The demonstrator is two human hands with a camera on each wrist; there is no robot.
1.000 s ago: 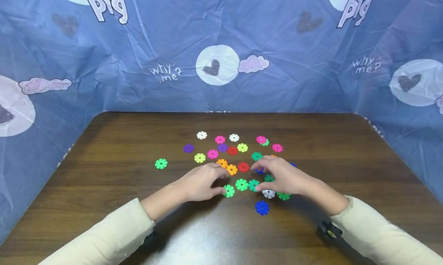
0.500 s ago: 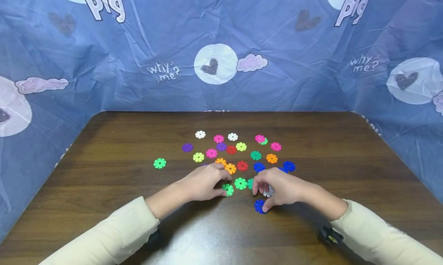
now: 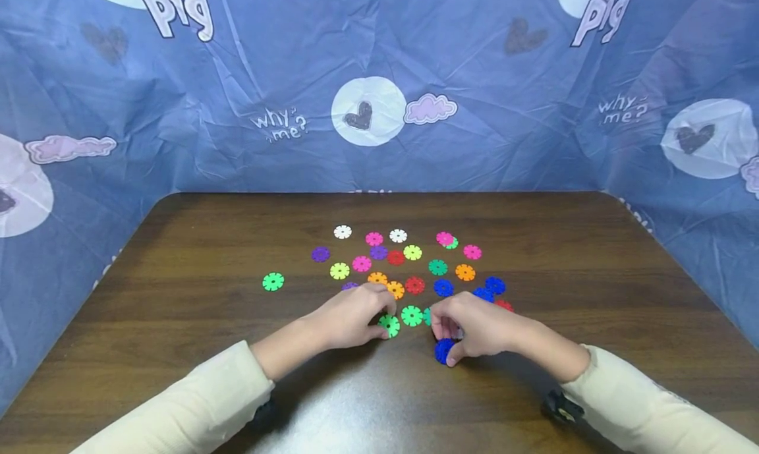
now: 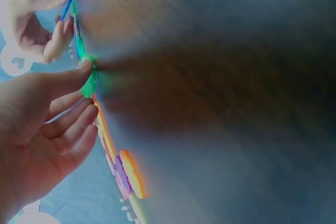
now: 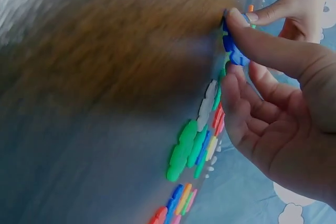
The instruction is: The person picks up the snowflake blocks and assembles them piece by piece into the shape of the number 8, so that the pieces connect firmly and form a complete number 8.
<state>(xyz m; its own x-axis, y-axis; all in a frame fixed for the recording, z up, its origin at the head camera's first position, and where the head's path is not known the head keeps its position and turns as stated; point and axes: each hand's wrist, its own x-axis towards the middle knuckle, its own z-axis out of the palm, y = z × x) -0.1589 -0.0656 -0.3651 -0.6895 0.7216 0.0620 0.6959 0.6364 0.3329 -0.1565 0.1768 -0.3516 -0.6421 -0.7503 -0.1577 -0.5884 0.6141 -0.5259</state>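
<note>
My right hand (image 3: 474, 325) pinches a blue notched plastic disc (image 3: 443, 351) between thumb and fingers. In the right wrist view that blue disc (image 5: 233, 43) is tipped up off the tabletop. My left hand (image 3: 352, 315) has thumb and fingertips at opposite edges of a bright green notched disc (image 3: 389, 326). The left wrist view shows this green disc (image 4: 88, 83) tilted between them. Just right of it lies another bright green disc (image 3: 412, 315). A darker green disc (image 3: 428, 316) is partly covered by the right fingers.
Several more discs lie spread beyond the hands, among them a red disc (image 3: 414, 285), an orange disc (image 3: 465, 273) and a white disc (image 3: 342, 232). One green disc (image 3: 273, 282) lies apart at left. A blue printed cloth (image 3: 367, 45) hangs behind the wooden table (image 3: 207, 243).
My right hand has moved toward the near side, from above the green discs to the blue disc, and now pinches it. My left hand has closed slightly at the green disc.
</note>
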